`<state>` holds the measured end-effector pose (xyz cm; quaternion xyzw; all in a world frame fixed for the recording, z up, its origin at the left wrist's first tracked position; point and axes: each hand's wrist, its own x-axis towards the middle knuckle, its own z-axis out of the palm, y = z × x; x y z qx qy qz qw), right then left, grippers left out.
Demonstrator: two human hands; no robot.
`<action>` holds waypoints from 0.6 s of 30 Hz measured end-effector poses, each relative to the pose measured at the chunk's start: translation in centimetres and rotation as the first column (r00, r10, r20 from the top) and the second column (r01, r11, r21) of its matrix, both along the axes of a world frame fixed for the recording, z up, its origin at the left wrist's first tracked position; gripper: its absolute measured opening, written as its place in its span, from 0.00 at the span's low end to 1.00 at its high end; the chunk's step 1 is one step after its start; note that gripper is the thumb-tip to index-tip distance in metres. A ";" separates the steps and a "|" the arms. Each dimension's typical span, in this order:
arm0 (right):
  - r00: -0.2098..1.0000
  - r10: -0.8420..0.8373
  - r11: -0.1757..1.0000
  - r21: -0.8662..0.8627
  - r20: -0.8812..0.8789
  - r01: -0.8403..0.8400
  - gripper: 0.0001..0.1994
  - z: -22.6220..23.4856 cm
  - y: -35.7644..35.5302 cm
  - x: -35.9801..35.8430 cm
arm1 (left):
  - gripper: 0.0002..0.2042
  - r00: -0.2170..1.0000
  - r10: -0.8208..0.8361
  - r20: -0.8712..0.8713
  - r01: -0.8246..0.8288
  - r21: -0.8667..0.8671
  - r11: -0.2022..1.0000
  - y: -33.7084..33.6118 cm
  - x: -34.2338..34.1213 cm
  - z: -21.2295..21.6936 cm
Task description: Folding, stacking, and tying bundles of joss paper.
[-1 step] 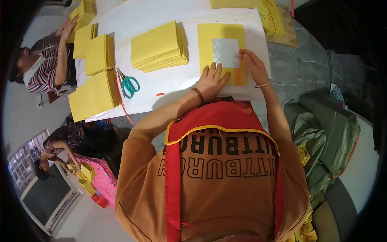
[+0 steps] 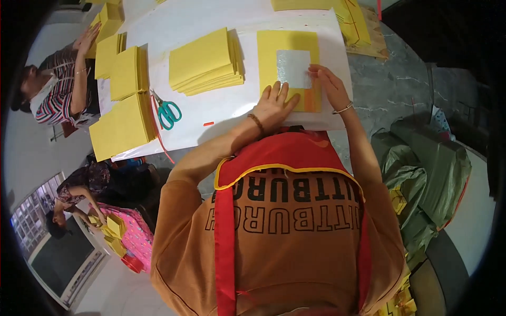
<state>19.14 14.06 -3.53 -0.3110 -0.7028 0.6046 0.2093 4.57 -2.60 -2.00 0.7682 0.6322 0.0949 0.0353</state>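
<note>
A stack of yellow paper sheets [image 2: 267,47] lies at the near right of the white-covered table, possibly a single sheet; its thickness is hard to tell. A silvery-grey rectangle [image 2: 293,66] lies on it, and an orange patch [image 2: 310,100] shows below the rectangle's right side. My left hand [image 2: 277,108] rests flat with fingers spread, fingertips at the rectangle's near edge. At its right edge, my right hand [image 2: 331,87] has its fingers stretched out and touching or just over the surface. Nothing held shows in either hand.
Left of my work lies a fanned pile of yellow paper pieces [image 2: 203,63]. Teal-handled scissors [image 2: 169,115] and a red strip [image 2: 161,138] are beside more yellow stacks [image 2: 121,126]. A small red piece [image 2: 209,124] lies nearby. Two other people work at the left.
My right hand's fingertips have shifted very slightly left at the rectangle's edge. My left hand stays in place on the yellow paper.
</note>
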 end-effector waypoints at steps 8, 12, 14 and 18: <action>0.986 0.166 0.966 -0.198 -0.017 -0.166 0.31 -0.1 0.8 2.6 | 0.17 0.895 0.045 0.443 -0.015 -0.070 0.997 1.0 -3.0 2.1; 0.984 0.084 0.923 -0.360 -0.159 -0.137 0.23 0.8 0.1 3.4 | 0.21 0.541 0.440 0.716 0.020 -0.535 0.845 1.8 -4.3 3.1; 0.987 0.160 0.987 0.029 0.013 -0.160 0.22 1.3 -0.5 3.2 | 0.22 0.363 0.420 0.831 0.066 -0.473 0.878 1.8 -4.3 1.5; 0.990 0.099 0.990 -0.112 0.102 -0.087 0.21 -1.0 -0.3 2.7 | 0.26 0.029 0.464 0.885 0.109 -0.464 0.879 2.3 -4.7 1.9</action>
